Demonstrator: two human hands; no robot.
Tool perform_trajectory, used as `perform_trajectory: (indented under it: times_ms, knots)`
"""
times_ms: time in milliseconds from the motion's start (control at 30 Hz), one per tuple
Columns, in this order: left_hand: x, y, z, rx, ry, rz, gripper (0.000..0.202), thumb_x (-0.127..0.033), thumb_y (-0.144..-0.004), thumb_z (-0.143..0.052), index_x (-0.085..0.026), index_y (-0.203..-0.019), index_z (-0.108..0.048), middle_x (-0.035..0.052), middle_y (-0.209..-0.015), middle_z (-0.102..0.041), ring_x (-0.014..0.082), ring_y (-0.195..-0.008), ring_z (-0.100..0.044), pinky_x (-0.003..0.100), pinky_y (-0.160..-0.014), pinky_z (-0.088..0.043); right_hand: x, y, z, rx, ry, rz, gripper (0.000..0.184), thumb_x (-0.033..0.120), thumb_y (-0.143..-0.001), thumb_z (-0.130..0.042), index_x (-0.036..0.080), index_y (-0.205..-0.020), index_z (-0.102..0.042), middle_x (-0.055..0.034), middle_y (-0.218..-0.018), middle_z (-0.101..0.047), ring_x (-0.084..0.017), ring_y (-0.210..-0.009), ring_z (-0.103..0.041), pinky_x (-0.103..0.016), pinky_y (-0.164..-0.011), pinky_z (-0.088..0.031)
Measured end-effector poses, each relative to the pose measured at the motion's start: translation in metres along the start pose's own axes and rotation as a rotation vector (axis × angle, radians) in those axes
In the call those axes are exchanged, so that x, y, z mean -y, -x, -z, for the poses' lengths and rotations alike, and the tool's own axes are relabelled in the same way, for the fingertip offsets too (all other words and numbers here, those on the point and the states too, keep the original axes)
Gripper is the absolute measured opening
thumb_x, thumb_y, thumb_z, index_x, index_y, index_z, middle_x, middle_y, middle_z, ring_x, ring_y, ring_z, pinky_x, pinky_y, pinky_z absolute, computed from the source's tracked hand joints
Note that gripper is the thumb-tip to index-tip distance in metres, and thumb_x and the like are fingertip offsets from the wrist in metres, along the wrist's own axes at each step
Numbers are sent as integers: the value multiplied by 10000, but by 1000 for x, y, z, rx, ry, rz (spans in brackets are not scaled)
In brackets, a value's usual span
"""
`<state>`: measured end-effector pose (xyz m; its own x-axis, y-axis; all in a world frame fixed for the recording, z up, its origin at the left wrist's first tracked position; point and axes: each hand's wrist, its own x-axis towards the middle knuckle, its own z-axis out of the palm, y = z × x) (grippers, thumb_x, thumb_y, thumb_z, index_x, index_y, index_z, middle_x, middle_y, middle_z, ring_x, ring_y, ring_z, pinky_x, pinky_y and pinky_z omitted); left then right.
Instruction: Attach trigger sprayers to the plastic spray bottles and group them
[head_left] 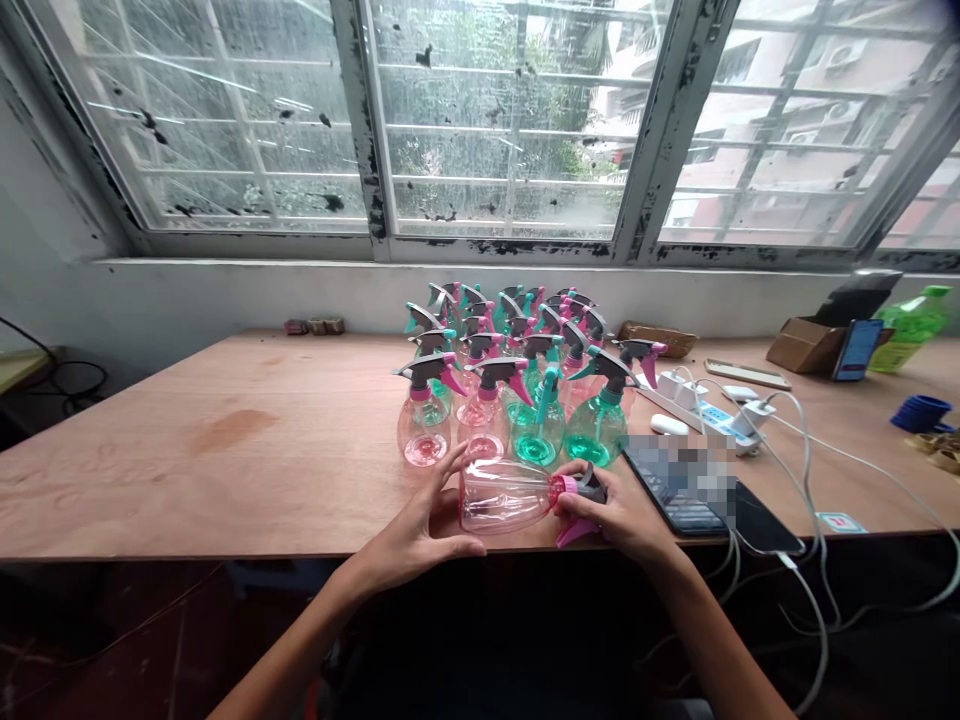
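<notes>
A clear pink spray bottle lies sideways in the air at the table's front edge, its base to the left and its pink-and-grey spray head to the right. My left hand is curved around the base, thumb below and fingers above. Around the spray head and neck, my right hand is closed, hiding part of the trigger. Just behind the held bottle stand several upright spray bottles in rows, among them a pink one and a green one.
On the right lie a power strip with plugs and white cables, a tablet and a phone. Farther back are a cardboard box and a green bottle. The wooden table extends left, below windows.
</notes>
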<state>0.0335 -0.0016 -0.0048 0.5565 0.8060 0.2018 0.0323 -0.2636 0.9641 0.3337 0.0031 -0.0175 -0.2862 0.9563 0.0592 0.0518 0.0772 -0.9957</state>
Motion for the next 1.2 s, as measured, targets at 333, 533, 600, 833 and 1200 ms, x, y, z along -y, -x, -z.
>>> perform_trajectory:
  times_ms: [333, 533, 600, 833, 1200]
  knots:
    - [2, -2, 1, 59, 64, -4, 816, -204, -941, -681, -396, -1581, -213, 65, -1681, -234, 326, -1447, -419, 480, -1166, -416, 0, 1, 0, -13, 4, -27, 474, 549, -750, -828, 191, -992, -632, -30, -819, -737, -231, -781, -713, -324, -749, -547]
    - [0, -1, 0, 39, 78, 47, 955, -214, -866, -772, -377, -1595, -177, 89, -1676, -241, 340, -1461, -395, 501, -1189, -368, 0, 1, 0, -6, 36, -4, 429, 494, -761, -837, 186, -984, -637, -12, -822, -714, -203, -767, -682, -296, -729, -518]
    - [-2, 0, 0, 33, 78, 59, 892, -221, -872, -766, -367, -1579, -242, 89, -1666, -266, 335, -1454, -406, 501, -1188, -369, 0, 0, 0, 2, 33, 2, 413, 479, -771, -834, 186, -983, -635, -9, -827, -713, -197, -768, -676, -292, -733, -513]
    - [6, -1, 1, 41, 20, -14, 833, -206, -950, -667, -419, -1591, -180, 65, -1684, -226, 303, -1369, -508, 481, -1162, -409, -4, 0, 1, 15, -43, -19, 401, 459, -795, -824, 188, -1004, -615, -8, -802, -725, -190, -758, -682, -288, -730, -516]
    - [2, -1, 2, 55, -22, -38, 811, -181, -957, -653, -407, -1591, -201, 31, -1702, -167, 308, -1475, -371, 440, -1189, -387, 0, 2, 0, 12, -34, -19, 406, 464, -785, -827, 184, -991, -616, -15, -808, -714, -190, -761, -667, -295, -736, -511]
